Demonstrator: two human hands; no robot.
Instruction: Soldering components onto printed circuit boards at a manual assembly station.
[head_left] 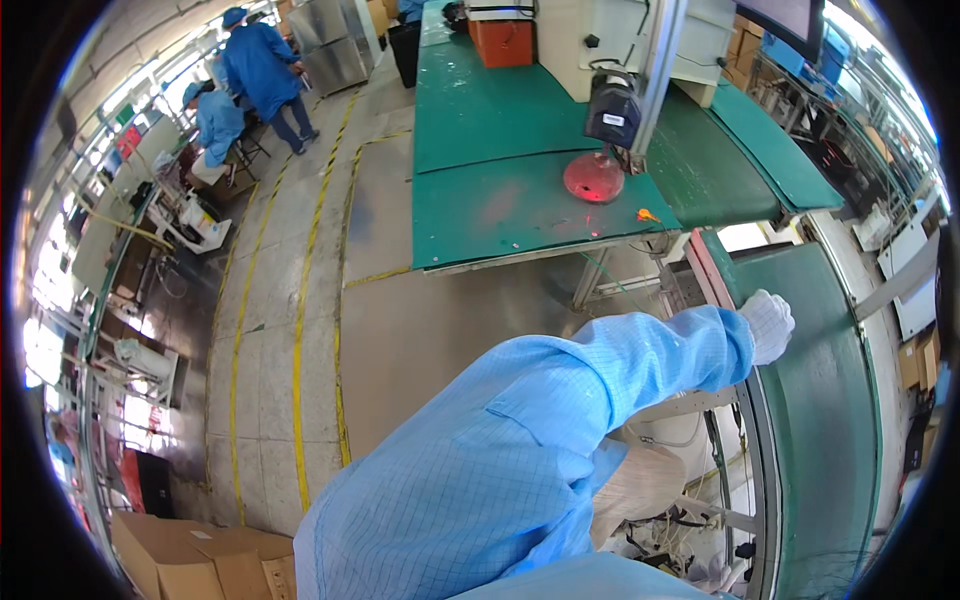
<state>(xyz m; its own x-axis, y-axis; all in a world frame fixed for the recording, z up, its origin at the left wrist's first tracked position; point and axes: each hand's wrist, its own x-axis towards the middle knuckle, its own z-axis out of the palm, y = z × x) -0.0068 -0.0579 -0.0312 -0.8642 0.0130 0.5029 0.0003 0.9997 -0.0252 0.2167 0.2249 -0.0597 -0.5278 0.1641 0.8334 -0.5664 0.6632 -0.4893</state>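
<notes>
"Green belt (pixel 825 420) at the right of my feed; which way does it lie from the left hand (pixel 767 325)?"

"Rightward and just beside it; I see that white-gloved hand at the belt's left edge, though contact I cannot judge from here."

"And its long axis?"

"Roughly top to bottom in my view, bending with the lens; the blue sleeve (pixel 640 350) reaches toward it from the lower left, so the left hand is the nearer one; the right hand is out of my view."

"Is the left one clamped on anything?"

"I cannot tell; its fingers look curled, but their inner side is hidden from me; nothing sticks out of the glove."

"What else is near?"

"Up and to the left, apart from that hand, I have the green-topped desk (pixel 490 110); a red disc (pixel 592 180) lies on it, below a black boxy device (pixel 612 110)."
</notes>
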